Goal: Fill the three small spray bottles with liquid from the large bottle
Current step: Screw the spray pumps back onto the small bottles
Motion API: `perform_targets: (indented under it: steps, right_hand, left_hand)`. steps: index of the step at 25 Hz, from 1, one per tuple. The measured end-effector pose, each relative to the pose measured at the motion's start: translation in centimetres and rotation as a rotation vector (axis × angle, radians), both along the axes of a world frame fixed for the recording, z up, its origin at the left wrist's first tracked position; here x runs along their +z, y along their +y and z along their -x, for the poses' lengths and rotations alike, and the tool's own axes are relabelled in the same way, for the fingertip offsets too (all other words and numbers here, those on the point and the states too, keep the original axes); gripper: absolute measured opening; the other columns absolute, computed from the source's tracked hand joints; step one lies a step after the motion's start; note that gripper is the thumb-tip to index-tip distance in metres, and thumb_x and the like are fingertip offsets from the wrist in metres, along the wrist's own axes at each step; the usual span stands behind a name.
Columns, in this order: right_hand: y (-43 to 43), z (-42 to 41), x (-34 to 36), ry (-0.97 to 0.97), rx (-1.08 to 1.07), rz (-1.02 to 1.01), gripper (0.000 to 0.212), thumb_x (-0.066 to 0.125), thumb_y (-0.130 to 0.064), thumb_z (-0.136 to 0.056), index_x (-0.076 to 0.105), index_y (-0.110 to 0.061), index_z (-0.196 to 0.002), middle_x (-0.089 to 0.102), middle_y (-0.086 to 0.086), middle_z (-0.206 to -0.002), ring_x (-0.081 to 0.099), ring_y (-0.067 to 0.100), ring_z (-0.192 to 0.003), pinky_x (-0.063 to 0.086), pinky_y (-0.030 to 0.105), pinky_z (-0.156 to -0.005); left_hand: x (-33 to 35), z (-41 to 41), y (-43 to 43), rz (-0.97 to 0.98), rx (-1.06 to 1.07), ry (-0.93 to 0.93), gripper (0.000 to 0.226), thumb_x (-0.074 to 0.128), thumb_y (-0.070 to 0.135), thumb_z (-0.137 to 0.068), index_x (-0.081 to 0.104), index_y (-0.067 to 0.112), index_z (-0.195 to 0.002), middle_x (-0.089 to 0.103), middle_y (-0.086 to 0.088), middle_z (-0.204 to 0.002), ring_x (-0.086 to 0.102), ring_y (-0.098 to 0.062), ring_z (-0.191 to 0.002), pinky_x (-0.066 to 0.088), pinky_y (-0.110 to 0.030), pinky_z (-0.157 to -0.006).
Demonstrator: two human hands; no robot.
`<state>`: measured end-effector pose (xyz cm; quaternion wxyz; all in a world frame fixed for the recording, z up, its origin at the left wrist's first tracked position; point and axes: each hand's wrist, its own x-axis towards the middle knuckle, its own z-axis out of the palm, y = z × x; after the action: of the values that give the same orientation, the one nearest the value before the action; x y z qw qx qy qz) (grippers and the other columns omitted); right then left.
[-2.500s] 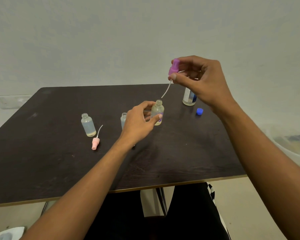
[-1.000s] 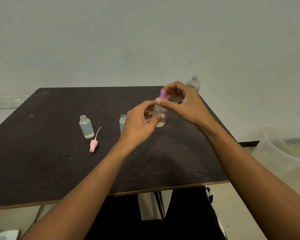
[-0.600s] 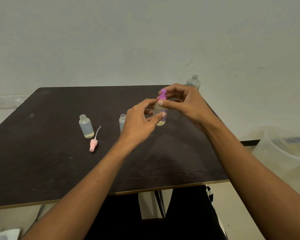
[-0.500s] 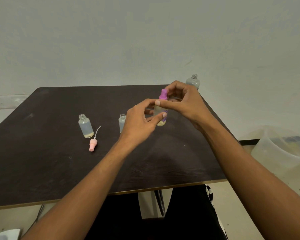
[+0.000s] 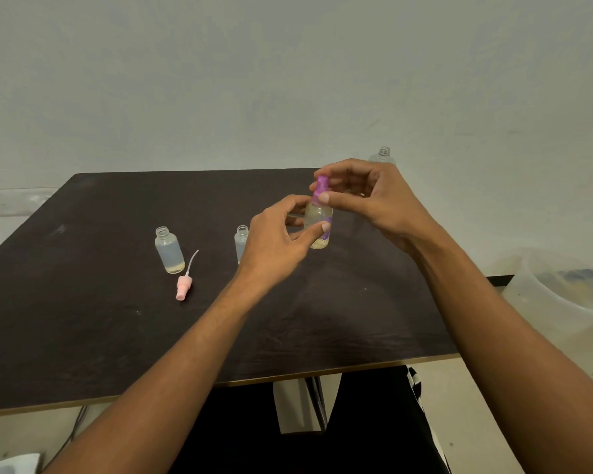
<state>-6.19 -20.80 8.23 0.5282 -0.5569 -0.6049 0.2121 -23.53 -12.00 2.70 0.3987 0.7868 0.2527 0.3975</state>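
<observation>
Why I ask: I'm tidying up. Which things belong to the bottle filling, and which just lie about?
Job: left hand gripping the held bottle, right hand pinching its purple spray top, left open bottle, middle open bottle, pink spray top, large bottle.
Lying about: plastic tub, white wall plate.

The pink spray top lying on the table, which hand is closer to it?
Left. The left hand holds a small bottle to the right of the pink spray top; the right hand is farther right, pinching the purple top.
</observation>
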Motion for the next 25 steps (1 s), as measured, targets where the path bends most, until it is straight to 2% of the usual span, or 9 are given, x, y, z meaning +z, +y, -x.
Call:
perform_targets:
  steps: [2, 4, 5, 7, 10, 14, 17, 21, 25]
  right_hand:
    - [0.3, 0.2, -0.1, -0.017, -0.064, -0.035, 0.032, 0.088, -0.011, -0.084, 0.072, 0.001, -0.109, 0.078, 0.014, -0.102, 0.076, 0.030, -0.097, 0.062, 0.033, -0.089]
    - [0.6, 0.4, -0.4, -0.038, -0.109, -0.049, 0.035, 0.091, -0.016, -0.080, 0.070, 0.000, -0.104, 0.075, 0.016, -0.098, 0.074, 0.027, -0.088, 0.062, 0.030, -0.083]
    - [0.6, 0.5, -0.6, -0.052, -0.126, -0.051, 0.038, 0.091, -0.019, -0.081, 0.069, -0.002, -0.105, 0.075, 0.015, -0.099, 0.073, 0.023, -0.089, 0.062, 0.029, -0.083]
    - [0.5, 0.5, -0.6, -0.017, -0.095, -0.031, 0.038, 0.086, -0.020, -0.087, 0.069, -0.006, -0.118, 0.076, 0.009, -0.110, 0.074, 0.018, -0.103, 0.061, 0.031, -0.093]
    - [-0.1, 0.0, -0.1, 0.067, 0.090, 0.036, 0.039, 0.070, -0.006, -0.098, 0.063, -0.003, -0.137, 0.074, 0.008, -0.129, 0.071, 0.020, -0.122, 0.057, 0.035, -0.105]
    - [-0.2, -0.3, 0.1, 0.007, 0.072, 0.047, 0.035, 0.072, -0.006, -0.096, 0.068, -0.003, -0.130, 0.079, 0.006, -0.119, 0.074, 0.019, -0.116, 0.059, 0.029, -0.098]
    - [0.0, -0.2, -0.2, -0.018, 0.003, 0.018, 0.034, 0.078, -0.009, -0.092, 0.072, -0.004, -0.125, 0.080, 0.005, -0.113, 0.077, 0.018, -0.110, 0.061, 0.033, -0.096]
    - [0.1, 0.1, -0.9, -0.033, -0.096, -0.002, 0.035, 0.083, -0.014, -0.088, 0.075, -0.008, -0.122, 0.081, 0.002, -0.111, 0.077, 0.014, -0.107, 0.062, 0.036, -0.096]
    - [-0.1, 0.2, -1.6, -0.021, -0.132, -0.002, 0.035, 0.085, -0.014, -0.086, 0.076, -0.010, -0.120, 0.081, -0.001, -0.108, 0.078, 0.010, -0.104, 0.062, 0.029, -0.094]
  left_hand:
    - [0.0, 0.0, -0.1, -0.007, -0.005, 0.006, 0.042, 0.081, 0.036, -0.089, 0.067, 0.027, -0.128, 0.072, 0.014, -0.114, 0.068, -0.002, -0.104, 0.055, -0.008, -0.079]
    - [-0.1, 0.0, -0.2, -0.025, -0.003, 0.022, 0.042, 0.081, 0.038, -0.089, 0.066, 0.030, -0.127, 0.071, 0.015, -0.114, 0.068, -0.002, -0.105, 0.055, -0.009, -0.080]
    - [-0.1, 0.0, -0.3, -0.030, 0.001, 0.028, 0.041, 0.080, 0.039, -0.089, 0.066, 0.031, -0.127, 0.071, 0.016, -0.113, 0.067, -0.002, -0.106, 0.056, -0.010, -0.082]
    - [-0.1, 0.0, -0.2, -0.018, 0.001, 0.028, 0.042, 0.080, 0.040, -0.089, 0.066, 0.029, -0.127, 0.072, 0.015, -0.114, 0.068, -0.002, -0.106, 0.057, -0.014, -0.084]
    - [-0.1, -0.1, -0.1, -0.004, 0.002, 0.026, 0.043, 0.081, 0.040, -0.088, 0.068, 0.026, -0.126, 0.073, 0.015, -0.113, 0.069, -0.001, -0.104, 0.058, -0.015, -0.083]
    - [0.0, -0.1, -0.3, -0.018, 0.004, 0.040, 0.046, 0.080, 0.039, -0.089, 0.066, 0.025, -0.130, 0.070, 0.016, -0.111, 0.066, 0.004, -0.101, 0.052, -0.004, -0.078]
    - [-0.2, -0.1, -0.3, -0.024, 0.000, 0.048, 0.048, 0.080, 0.038, -0.090, 0.065, 0.024, -0.132, 0.070, 0.012, -0.116, 0.067, 0.000, -0.102, 0.051, -0.003, -0.078]
    - [-0.6, -0.3, -0.2, -0.016, 0.001, 0.066, 0.050, 0.080, 0.039, -0.089, 0.065, 0.024, -0.134, 0.073, 0.010, -0.119, 0.068, -0.002, -0.106, 0.057, -0.013, -0.086]
    - [-1.2, -0.5, -0.2, 0.016, -0.022, 0.063, 0.051, 0.081, 0.039, -0.088, 0.066, 0.023, -0.133, 0.074, 0.010, -0.118, 0.070, -0.002, -0.108, 0.060, -0.025, -0.093]
